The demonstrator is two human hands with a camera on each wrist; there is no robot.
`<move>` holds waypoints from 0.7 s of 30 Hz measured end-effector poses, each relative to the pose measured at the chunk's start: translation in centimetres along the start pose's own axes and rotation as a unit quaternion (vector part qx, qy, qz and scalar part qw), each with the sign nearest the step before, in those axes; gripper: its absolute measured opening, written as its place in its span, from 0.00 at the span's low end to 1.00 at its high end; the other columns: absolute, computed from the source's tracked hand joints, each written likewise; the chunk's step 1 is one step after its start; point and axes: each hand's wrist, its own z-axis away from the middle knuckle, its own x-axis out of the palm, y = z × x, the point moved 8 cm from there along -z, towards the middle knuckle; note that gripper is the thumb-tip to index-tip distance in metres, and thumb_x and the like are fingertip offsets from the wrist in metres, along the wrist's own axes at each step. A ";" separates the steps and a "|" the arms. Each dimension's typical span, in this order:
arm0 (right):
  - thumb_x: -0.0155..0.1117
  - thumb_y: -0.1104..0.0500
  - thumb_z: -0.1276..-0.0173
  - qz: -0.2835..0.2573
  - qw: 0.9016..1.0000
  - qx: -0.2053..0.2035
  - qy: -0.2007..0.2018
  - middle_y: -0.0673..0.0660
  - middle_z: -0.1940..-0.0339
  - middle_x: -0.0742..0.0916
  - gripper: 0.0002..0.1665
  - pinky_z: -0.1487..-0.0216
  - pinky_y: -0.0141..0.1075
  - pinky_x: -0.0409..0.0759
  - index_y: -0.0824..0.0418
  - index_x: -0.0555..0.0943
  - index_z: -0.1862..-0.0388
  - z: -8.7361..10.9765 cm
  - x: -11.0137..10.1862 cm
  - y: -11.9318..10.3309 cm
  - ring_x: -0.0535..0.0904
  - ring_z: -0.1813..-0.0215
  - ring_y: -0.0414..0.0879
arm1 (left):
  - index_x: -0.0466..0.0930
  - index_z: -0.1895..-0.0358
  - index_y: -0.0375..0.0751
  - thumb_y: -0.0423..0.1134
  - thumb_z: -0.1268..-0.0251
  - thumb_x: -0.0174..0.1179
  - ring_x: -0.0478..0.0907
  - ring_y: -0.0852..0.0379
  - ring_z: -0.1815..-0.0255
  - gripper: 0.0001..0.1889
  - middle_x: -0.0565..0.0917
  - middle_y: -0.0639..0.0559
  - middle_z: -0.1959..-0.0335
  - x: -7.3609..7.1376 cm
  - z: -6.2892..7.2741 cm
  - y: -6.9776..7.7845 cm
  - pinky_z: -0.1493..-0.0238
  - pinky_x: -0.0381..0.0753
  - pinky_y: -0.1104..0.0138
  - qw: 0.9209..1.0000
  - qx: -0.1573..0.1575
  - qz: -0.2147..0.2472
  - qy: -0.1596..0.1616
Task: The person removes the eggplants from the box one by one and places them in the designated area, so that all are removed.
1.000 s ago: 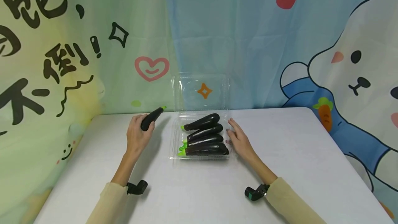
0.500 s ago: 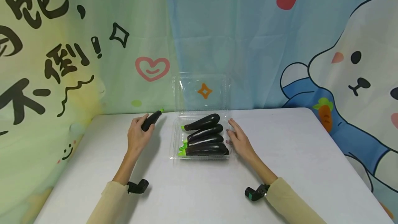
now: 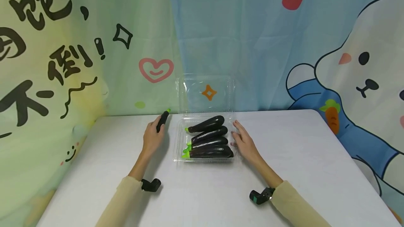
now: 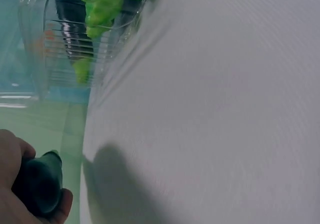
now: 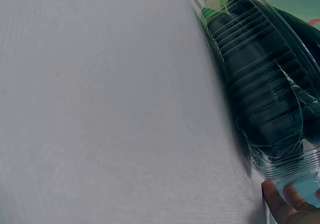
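My left hand [image 3: 153,137] grips a dark eggplant [image 3: 162,121] by its thick end, its green stem pointing up and away. This hand is just left of a clear plastic clamshell box [image 3: 180,150], above the table. Several glossy eggplants [image 3: 209,151] lie side by side in the box, green stems to the left. At the box's right wall, my right hand [image 3: 245,143] has its fingers extended, fingertips at the plastic. In the left wrist view, thumb and fingers wrap the eggplant [image 4: 40,184]. The right wrist view has fingers [image 5: 280,201] at the ribbed box end.
The box's clear lid [image 3: 206,94] stands raised at the back, in front of a printed curtain [image 3: 258,45]. A white table [image 3: 202,192] lies under everything, its far edge just behind the box. Both wrists wear small black cameras.
My left hand has moved right with the eggplant, closer to the box, and the eggplant has turned more upright in the head view. My right hand has stayed at the box's side.
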 end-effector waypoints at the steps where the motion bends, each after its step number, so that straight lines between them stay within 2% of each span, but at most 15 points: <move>1: 0.45 0.58 0.21 0.000 1.000 0.000 0.000 0.60 0.20 0.58 0.30 0.25 0.54 0.57 0.63 0.58 0.24 0.0 0.0 0.0 0.67 0.28 0.59 | 0.63 0.27 0.44 0.44 0.25 0.45 0.70 0.33 0.38 0.26 0.71 0.31 0.37 0.2 0.0 -0.2 0.40 0.68 0.43 1.000 -0.007 0.005 0.000; 6: 0.45 0.58 0.21 -0.002 1.000 0.003 0.001 0.60 0.20 0.58 0.30 0.26 0.54 0.60 0.63 0.58 0.24 0.0 0.0 0.0 0.72 0.31 0.60 | 0.61 0.27 0.41 0.43 0.25 0.45 0.68 0.31 0.37 0.26 0.69 0.29 0.36 0.9 -0.3 -0.7 0.39 0.67 0.41 1.000 -0.021 0.021 0.006; 11: 0.44 0.58 0.21 0.000 1.000 0.007 -0.002 0.60 0.20 0.57 0.30 0.35 0.50 0.72 0.63 0.57 0.24 0.1 0.1 0.1 0.74 0.33 0.58 | 0.59 0.26 0.38 0.41 0.24 0.46 0.65 0.30 0.37 0.27 0.67 0.27 0.36 1.6 -0.4 -1.1 0.39 0.67 0.41 1.000 -0.017 0.001 -0.007; 13: 0.44 0.58 0.21 0.001 1.000 0.008 0.000 0.60 0.20 0.57 0.30 0.37 0.50 0.74 0.63 0.57 0.24 0.1 0.0 0.1 0.74 0.33 0.58 | 0.59 0.26 0.37 0.41 0.24 0.46 0.65 0.29 0.37 0.27 0.67 0.26 0.36 1.8 -0.4 -1.2 0.40 0.67 0.41 1.000 -0.014 -0.013 -0.015; 19: 0.45 0.58 0.21 0.002 1.000 0.004 0.002 0.60 0.20 0.57 0.30 0.27 0.53 0.62 0.63 0.57 0.24 0.0 0.0 0.1 0.70 0.30 0.59 | 0.61 0.28 0.35 0.41 0.26 0.50 0.67 0.30 0.40 0.27 0.70 0.25 0.38 1.7 -0.5 -1.0 0.40 0.68 0.43 0.998 0.005 -0.057 -0.019; 21: 0.44 0.58 0.21 0.003 1.000 0.002 0.000 0.61 0.20 0.57 0.30 0.29 0.53 0.64 0.64 0.57 0.24 -0.1 0.1 0.1 0.70 0.30 0.60 | 0.62 0.28 0.35 0.41 0.27 0.51 0.68 0.31 0.40 0.28 0.71 0.26 0.38 1.6 -0.6 -1.0 0.41 0.69 0.44 0.998 0.002 -0.059 -0.018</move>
